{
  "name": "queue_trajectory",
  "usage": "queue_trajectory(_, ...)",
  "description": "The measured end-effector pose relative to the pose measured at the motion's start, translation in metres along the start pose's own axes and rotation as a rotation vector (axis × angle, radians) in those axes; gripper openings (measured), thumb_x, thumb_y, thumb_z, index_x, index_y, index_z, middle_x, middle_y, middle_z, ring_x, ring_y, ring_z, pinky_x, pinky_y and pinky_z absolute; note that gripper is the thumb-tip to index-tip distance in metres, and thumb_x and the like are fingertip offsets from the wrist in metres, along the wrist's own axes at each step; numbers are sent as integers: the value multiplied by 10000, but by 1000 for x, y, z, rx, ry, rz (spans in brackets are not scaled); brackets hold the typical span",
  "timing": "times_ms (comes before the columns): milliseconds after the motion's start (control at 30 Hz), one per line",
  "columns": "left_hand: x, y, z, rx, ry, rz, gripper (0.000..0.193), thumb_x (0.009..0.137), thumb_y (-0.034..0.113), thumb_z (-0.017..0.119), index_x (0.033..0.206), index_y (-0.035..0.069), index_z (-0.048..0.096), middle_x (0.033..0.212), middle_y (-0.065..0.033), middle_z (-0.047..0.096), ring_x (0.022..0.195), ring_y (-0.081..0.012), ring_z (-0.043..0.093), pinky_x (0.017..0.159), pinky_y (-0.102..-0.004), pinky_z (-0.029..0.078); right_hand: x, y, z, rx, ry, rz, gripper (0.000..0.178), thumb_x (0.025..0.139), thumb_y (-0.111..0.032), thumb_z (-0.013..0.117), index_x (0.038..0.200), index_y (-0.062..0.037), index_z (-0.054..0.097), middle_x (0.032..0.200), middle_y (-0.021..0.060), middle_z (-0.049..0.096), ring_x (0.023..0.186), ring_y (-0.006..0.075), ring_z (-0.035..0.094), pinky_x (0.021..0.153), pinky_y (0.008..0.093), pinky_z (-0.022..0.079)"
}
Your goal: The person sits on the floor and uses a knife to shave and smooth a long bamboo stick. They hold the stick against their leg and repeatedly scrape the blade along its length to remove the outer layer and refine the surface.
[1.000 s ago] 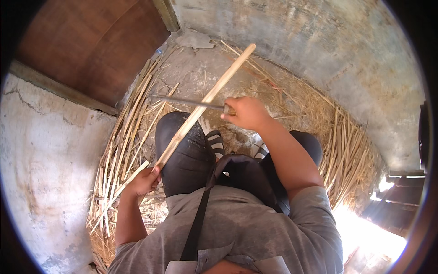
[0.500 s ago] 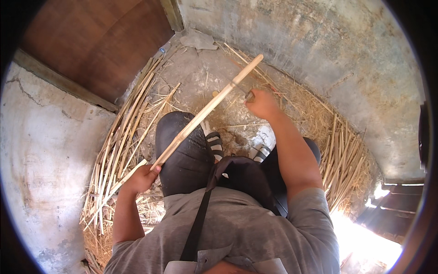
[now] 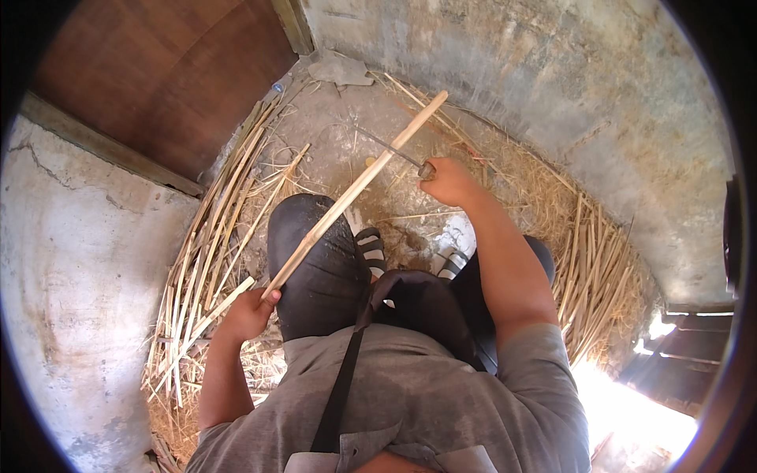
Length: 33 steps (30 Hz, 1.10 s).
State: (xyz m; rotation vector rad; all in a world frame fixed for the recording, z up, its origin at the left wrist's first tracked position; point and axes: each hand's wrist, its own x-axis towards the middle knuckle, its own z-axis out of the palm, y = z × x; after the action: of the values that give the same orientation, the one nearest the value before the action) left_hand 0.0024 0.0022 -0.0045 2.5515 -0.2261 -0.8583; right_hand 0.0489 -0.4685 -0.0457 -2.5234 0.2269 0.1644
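A long pale bamboo strip (image 3: 347, 197) slants from lower left to upper right across my left knee. My left hand (image 3: 248, 314) is closed around its near end. My right hand (image 3: 451, 183) grips the handle of a knife (image 3: 397, 151) whose thin dark blade lies across the strip close to its far end. The blade's tip reaches past the strip to the left, over the floor. Whether the edge is cutting into the bamboo cannot be made out.
Split bamboo strips (image 3: 206, 236) lie piled at my left, and more strips (image 3: 595, 276) are heaped at my right. Fine shavings (image 3: 536, 185) cover the floor along the stained wall (image 3: 552, 71). A brown panel (image 3: 165, 79) stands at the far left, a flat stone (image 3: 341, 69) at the back.
The knife blade, blurred before, now shows clearly, and more of it sticks out left of the strip. My right hand has shifted slightly; the strip has hardly moved.
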Motion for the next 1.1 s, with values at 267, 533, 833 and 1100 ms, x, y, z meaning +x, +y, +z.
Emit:
queue_trajectory(267,-6,7,13,213,199,113,501,1033,458,558,854,-5,630,739,-252,656,771,-488,645,692,-538,491,-36,-67,3,-217,-229,-202,339,810,-286,714,1074,-72,717,1042,217,715,1024,403,678,880,497,549)
queue_trajectory(533,-5,9,6,132,132,96,521,1042,471,534,890,-14,648,757,-262,656,776,-481,645,705,-527,495,-8,-1,3,-48,-21,-73,384,810,-299,702,1103,-50,708,1021,207,721,998,412,683,877,501,546)
queue_trajectory(833,1,3,-2,88,2,25,602,1051,524,500,969,-48,668,798,-271,657,784,-440,631,743,-481,490,-3,-16,29,-38,-144,-228,375,803,-297,713,1083,-47,717,908,200,722,884,414,692,825,499,553)
queue_trajectory(1100,-2,8,1,33,25,17,576,1050,503,511,975,-46,669,798,-271,659,790,-454,636,736,-491,495,-18,-41,28,-23,-101,-153,393,775,-285,745,1071,-29,716,1012,215,720,989,416,684,876,479,553)
